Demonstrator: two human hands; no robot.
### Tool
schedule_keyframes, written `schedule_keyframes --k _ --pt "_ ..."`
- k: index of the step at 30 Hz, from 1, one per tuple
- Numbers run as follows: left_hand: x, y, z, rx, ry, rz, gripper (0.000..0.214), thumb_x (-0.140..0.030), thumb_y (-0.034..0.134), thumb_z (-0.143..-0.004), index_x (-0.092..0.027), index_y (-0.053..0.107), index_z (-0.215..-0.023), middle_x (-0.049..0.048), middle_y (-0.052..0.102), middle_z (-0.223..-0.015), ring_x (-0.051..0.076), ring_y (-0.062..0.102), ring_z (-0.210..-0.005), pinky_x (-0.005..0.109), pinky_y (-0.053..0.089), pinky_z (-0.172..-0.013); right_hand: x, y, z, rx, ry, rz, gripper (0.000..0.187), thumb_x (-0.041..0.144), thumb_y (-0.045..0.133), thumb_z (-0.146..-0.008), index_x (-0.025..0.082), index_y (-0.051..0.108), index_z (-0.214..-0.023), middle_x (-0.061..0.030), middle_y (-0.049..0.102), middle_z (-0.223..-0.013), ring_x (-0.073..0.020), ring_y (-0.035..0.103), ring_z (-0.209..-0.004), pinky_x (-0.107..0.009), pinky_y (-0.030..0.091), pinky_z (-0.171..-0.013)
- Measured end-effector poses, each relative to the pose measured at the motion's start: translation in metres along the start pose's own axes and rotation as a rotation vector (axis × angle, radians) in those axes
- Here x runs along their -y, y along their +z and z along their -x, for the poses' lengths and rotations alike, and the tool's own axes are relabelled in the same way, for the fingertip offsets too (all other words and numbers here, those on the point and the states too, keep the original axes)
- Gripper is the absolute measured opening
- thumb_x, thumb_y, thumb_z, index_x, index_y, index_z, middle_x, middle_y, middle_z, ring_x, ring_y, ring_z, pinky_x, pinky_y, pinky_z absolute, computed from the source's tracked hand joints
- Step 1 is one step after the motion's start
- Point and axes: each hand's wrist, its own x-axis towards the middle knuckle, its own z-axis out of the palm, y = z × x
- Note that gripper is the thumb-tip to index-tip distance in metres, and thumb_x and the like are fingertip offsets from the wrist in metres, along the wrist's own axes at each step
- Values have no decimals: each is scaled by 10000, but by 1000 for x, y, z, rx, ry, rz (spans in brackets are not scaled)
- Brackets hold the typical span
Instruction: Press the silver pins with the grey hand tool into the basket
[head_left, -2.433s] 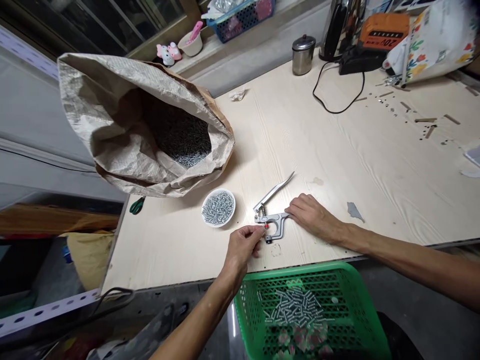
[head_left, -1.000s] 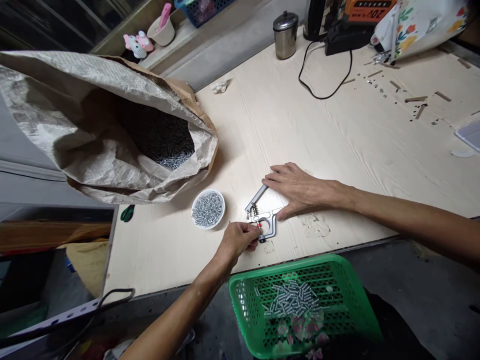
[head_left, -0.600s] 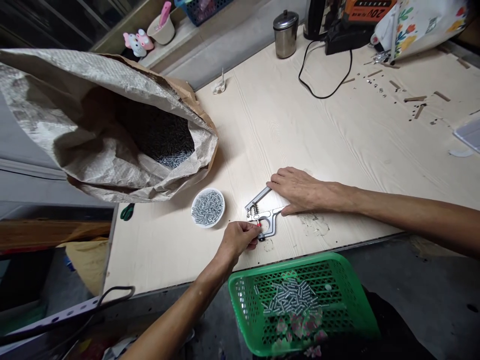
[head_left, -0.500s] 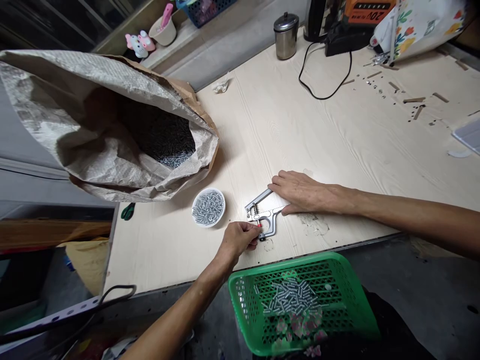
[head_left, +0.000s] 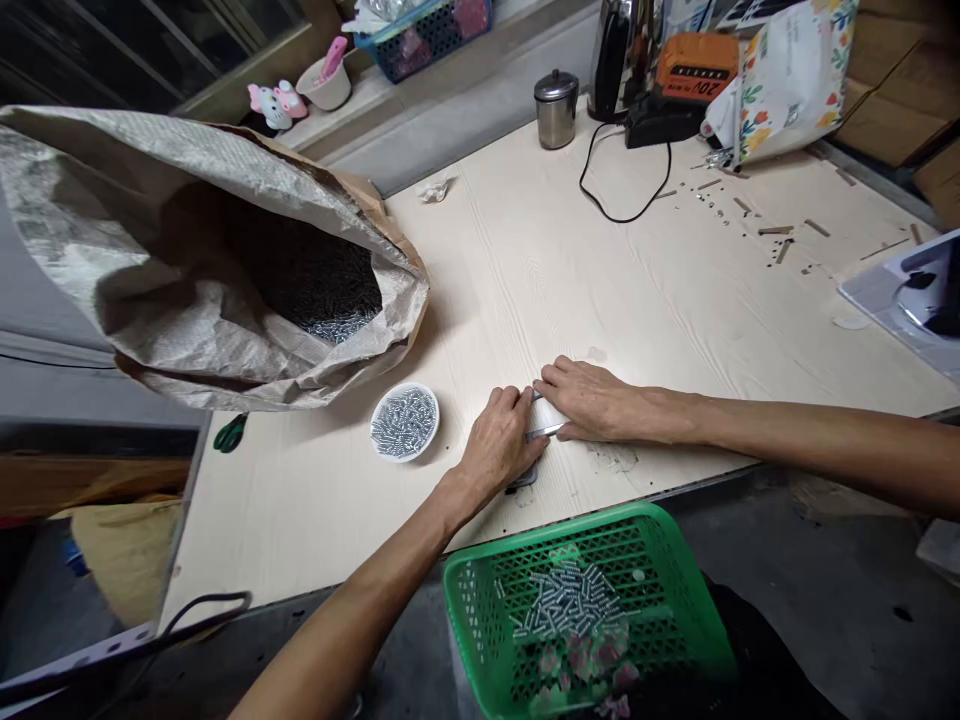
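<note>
Silver hand pliers [head_left: 550, 430] lie on the pale wooden table, their handle arms showing between my two hands. My left hand [head_left: 499, 440] is wrapped over the head of the pliers and hides most of it; a bit of the frame shows below the palm. My right hand [head_left: 592, 400] grips the handle ends, fingers over the far arm and thumb by the near one. Left of my left hand stands a white bowl [head_left: 405, 422] full of small silver screw-like pieces. Below the table edge, a green basket [head_left: 469, 620] holds a loose pile of similar pieces.
A large open woven sack [head_left: 225, 350] of dark metal pieces stands at left, near green-handled scissors [head_left: 230, 433]. Behind are a metal canister [head_left: 556, 108], a black cable [head_left: 626, 218], an orange battery [head_left: 696, 66] and a floral bag [head_left: 795, 85]. Scraps lie at far right.
My left hand has gone from pinching at the red-marked jaw to wrapping over the head of the pliers. My right hand stays on the handles. The camera view has shifted slightly.
</note>
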Motion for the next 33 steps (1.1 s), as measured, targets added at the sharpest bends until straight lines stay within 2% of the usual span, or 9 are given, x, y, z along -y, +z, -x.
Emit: schedule_keyframes --k 4,7,12,16,18,20,23,26,33 --pt "-7 -4 1 10 -22 1 176 -238 553 -877 -154 585 -1029 94 612 -979 246 540 -950 394 487 -826 2 4 -2 46 17 -13 87 181 576 -898 128 605 -961 -93 620 -950 -208 523 -884 -323 431 -722" --pt "-13 -2 0 20 -51 -1 114 -195 508 -902 -148 611 -911 98 632 -935 245 553 -921 379 489 -789 2 8 -3 54 -4 -49 141 119 478 -936 144 601 -873 -72 622 -885 -187 524 -833 -302 410 -676" --pt "-10 2 0 -15 -57 18 126 -233 556 -896 -143 633 -937 105 652 -930 255 572 -929 385 498 -793 1 12 0 22 8 -38 71 166 545 -910 152 611 -885 -74 627 -892 -203 537 -857 -309 423 -665" --pt "-2 5 24 -301 -71 170 316 -259 581 -888 -144 571 -1183 136 616 -1144 254 559 -1040 393 487 -860 6 24 7 -216 -53 6 253 196 563 -903 177 559 -1155 -108 581 -1158 -229 487 -1063 -376 438 -840" --pt "2 4 43 -462 -157 271 248 -256 524 -917 -152 612 -1124 118 624 -1089 226 576 -1000 354 482 -844 9 35 11 -241 -90 1 195 170 528 -915 180 586 -1101 -101 588 -1109 -233 471 -1042 -378 428 -834" --pt "6 4 62 -515 -314 354 222 -277 481 -928 -157 665 -959 81 639 -926 195 598 -855 310 477 -756 12 45 12 -237 -88 -56 138 152 497 -926 173 617 -991 -85 594 -990 -226 462 -954 -351 419 -778" --pt "12 7 80 -375 -540 477 283 -345 500 -887 -158 666 -754 41 636 -749 173 586 -684 275 436 -639 12 56 12 -288 -47 -193 183 148 440 -953 167 622 -950 -74 564 -917 -207 426 -883 -318 398 -743" --pt "16 14 84 -207 -675 590 364 -419 493 -850 -158 651 -651 26 616 -631 176 576 -626 265 398 -592 11 60 12 -337 -56 -292 218 147 396 -970 154 614 -978 -78 540 -915 -203 408 -885 -313 392 -766" --pt "1 15 63 -45 -733 540 332 -451 595 -750 -176 619 -567 18 619 -592 157 543 -597 255 311 -551 13 60 12 -338 -46 -325 226 142 388 -966 159 612 -993 -83 529 -924 -213 404 -898 -326 402 -774"
